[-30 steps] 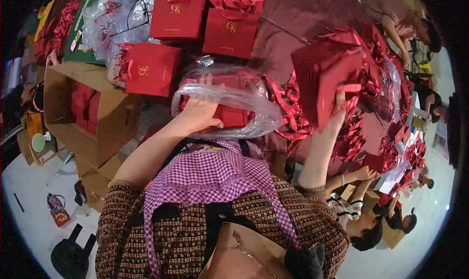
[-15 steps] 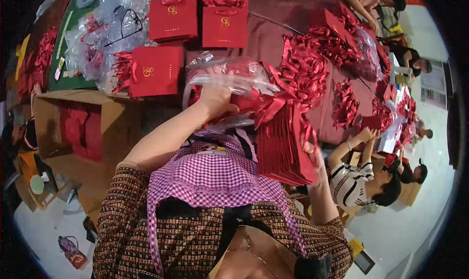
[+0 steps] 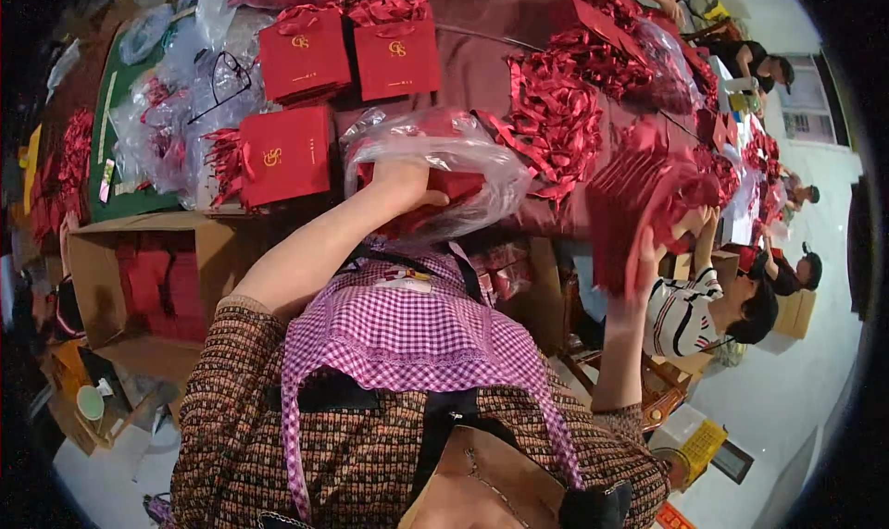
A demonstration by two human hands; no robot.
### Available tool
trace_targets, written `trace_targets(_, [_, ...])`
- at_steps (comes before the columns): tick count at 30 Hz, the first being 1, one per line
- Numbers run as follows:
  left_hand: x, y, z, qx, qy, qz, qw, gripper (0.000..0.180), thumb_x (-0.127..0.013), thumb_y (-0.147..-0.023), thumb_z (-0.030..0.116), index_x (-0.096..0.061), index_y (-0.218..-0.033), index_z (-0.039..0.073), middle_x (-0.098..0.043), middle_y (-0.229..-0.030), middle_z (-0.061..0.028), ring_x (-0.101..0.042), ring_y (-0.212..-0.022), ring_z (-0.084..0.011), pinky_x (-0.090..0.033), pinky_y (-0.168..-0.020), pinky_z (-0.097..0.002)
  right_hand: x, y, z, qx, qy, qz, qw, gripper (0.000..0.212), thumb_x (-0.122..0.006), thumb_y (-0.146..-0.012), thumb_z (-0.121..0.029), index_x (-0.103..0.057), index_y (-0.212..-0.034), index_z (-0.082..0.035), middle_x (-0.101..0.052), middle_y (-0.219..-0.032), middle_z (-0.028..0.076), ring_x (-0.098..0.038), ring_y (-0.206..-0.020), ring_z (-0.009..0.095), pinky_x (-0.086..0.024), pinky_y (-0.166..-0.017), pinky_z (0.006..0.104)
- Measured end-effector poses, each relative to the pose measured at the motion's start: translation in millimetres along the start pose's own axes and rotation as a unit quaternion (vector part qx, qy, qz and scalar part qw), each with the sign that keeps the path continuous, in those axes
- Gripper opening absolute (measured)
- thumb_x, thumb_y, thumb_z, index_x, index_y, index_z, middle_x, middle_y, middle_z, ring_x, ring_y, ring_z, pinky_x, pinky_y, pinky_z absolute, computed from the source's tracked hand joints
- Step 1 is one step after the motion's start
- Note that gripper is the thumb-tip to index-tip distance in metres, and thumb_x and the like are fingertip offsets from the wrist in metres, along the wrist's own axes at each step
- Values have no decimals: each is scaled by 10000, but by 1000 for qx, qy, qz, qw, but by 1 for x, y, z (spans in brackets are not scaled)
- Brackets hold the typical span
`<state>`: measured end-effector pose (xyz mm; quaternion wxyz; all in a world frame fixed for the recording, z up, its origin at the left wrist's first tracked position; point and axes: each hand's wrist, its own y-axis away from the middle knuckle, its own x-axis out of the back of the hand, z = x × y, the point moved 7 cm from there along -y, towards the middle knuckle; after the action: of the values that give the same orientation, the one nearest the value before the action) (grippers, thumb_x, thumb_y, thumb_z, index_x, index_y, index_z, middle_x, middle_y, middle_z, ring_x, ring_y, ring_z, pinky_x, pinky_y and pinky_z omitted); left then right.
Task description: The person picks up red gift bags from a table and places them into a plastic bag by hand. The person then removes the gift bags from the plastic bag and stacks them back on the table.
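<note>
A worker's right hand (image 3: 648,261) clamps a fanned bundle of red paper bags (image 3: 622,219) at the right, just beside the near edge of the tabletop (image 3: 477,75), while the left hand (image 3: 403,185) reaches into a clear plastic bag (image 3: 505,182) at the near middle, its fingers hidden and their grip impossible to tell. The bundle, held by one hand alone, could splay and spill; its loose ribbons might catch on the ribbon heap (image 3: 556,112) beyond. The thin film could fold inward or tear if the red contents press on its mouth. Eyeglasses (image 3: 227,80) resting on crumpled plastic (image 3: 153,136) at the far left risk being swept off or bent should that pile be pulled. By count: one bundle in hand, one plastic bag around red goods, three stacks of red gift bags (image 3: 284,159), one pair of eyeglasses and one open carton (image 3: 222,279) at left; single bags within the bundle are too blurred to number.
</note>
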<state>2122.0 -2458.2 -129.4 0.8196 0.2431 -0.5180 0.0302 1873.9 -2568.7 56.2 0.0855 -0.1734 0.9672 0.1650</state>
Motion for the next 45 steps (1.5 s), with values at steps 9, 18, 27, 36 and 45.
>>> trace_targets(9, [-35, -39, -42, 113, 204, 133, 963, 559, -413, -939, 495, -550, -1191, 16, -626, -990, -236, -622, -856, -348, -495, -777, -465, -37, 35, 170, -350, -156, -13, 924, 465, -519, -938, -311, -472, -1297, -19, -553, -1273, 124, -552, -1144, 275, -435, -1005, 418])
trace_targets(18, [5, 5, 0, -156, -61, 266, 949, 428, -552, -821, 344, -607, -1154, 81, -636, -1133, -148, -587, -1073, -305, -456, -926, -384, -79, -20, 195, -287, -266, 4, 920, 457, -594, -903, -239, -469, -1297, -45, -533, -1291, 149, -515, -1179, 335, -399, -1026, 523])
trace_targets(27, [3, 4, -38, -123, 61, -30, 990, 458, -525, -762, 94, -494, -1192, -61, -598, -1089, -288, -613, -967, -412, -503, -804, -461, -70, -28, 201, -247, -247, -21, 937, 442, -576, -906, -223, -472, -1302, -55, -533, -1296, 142, -513, -1185, 340, -401, -1021, 528])
trace_targets(36, [-4, -8, -38, -286, 103, 128, 944, 504, -543, -858, 234, -463, -1322, 53, -441, -1384, -175, -457, -1240, -344, -384, -1023, -435, -96, 7, 158, -250, -218, -64, 941, 384, -554, -903, -165, -503, -1253, -18, -563, -1235, 124, -553, -1129, 282, -430, -1006, 436])
trace_targets(45, [47, -10, -60, -327, 347, 107, 872, 572, -393, -788, -121, -506, -1317, 65, -495, -1370, -120, -479, -1240, -258, -360, -1048, -341, -106, -2, 202, -322, -260, -84, 907, 463, -551, -918, -247, -447, -1310, -23, -522, -1305, 154, -492, -1207, 322, -367, -1051, 503])
